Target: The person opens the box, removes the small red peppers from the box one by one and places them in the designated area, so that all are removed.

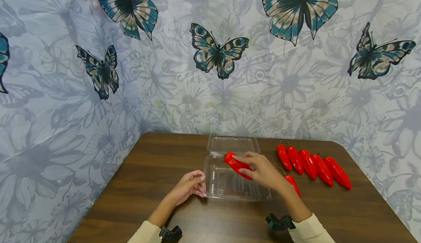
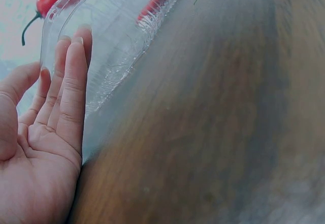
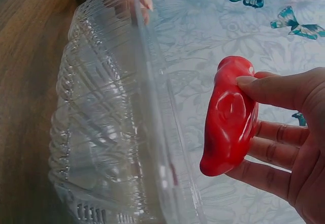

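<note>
My right hand (image 1: 263, 170) grips a glossy red chili pepper (image 1: 237, 166) between thumb and fingers, over the clear plastic container (image 1: 230, 193). In the right wrist view, this pepper (image 3: 228, 117) shows an uneven, dented surface, with the thumb pressed near its upper end. The container lies with its hinged lid (image 1: 233, 144) tipped back behind it. At the container's left edge, my left hand (image 1: 187, 188) pinches the rim. Seen from the left wrist, the thumb (image 2: 25, 79) is at the rim and the long fingers (image 2: 73, 92) lie along the side wall.
Several red peppers (image 1: 309, 164) lie in a slanting row at the right of the brown wooden table (image 1: 164, 155). Another pepper (image 1: 292, 184) lies nearer, partly behind the right forearm. A butterfly-patterned wall covering (image 1: 217, 100) stands behind the table.
</note>
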### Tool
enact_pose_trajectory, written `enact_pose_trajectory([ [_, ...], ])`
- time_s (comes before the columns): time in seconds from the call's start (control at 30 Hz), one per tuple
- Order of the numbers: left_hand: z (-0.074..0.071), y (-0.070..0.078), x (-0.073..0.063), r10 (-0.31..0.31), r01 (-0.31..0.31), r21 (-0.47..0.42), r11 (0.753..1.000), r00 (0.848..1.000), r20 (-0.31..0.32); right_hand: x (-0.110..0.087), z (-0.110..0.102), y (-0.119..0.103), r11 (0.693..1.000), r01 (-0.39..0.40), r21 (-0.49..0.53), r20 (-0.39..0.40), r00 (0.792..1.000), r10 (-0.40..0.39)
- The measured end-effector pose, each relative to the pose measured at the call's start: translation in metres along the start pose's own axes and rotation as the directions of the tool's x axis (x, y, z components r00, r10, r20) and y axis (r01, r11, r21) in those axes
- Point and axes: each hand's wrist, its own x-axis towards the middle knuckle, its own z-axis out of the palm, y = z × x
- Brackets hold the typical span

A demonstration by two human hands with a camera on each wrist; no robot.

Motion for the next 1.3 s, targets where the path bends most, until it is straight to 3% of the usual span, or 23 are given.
enact_pose_trajectory([
  [0.3, 0.000, 0.000, 0.000, -0.001, 0.001, 0.000, 1.000, 1.000, -0.004, -0.001, -0.010, -0.005, 1.000, 0.002, 0.031, -0.026, 1.000, -0.001],
  [0.73, 0.001, 0.001, 0.000, -0.008, 0.008, -0.008, 1.000, 1.000, -0.018, -0.005, -0.031, -0.008, 0.999, -0.031, -0.027, -0.085, 0.996, 0.028],
  [1.07, 0.002, 0.002, 0.001, -0.019, 0.019, 0.003, 1.000, 1.000, -0.019, -0.020, -0.049, -0.013, 0.996, -0.033, -0.088, -0.135, 0.991, 0.021],
  [1.3, 0.001, 0.001, 0.000, -0.009, 0.009, 0.000, 1.000, 1.000, -0.014, -0.032, -0.062, -0.019, 0.993, -0.086, -0.078, -0.137, 0.988, 0.075],
])
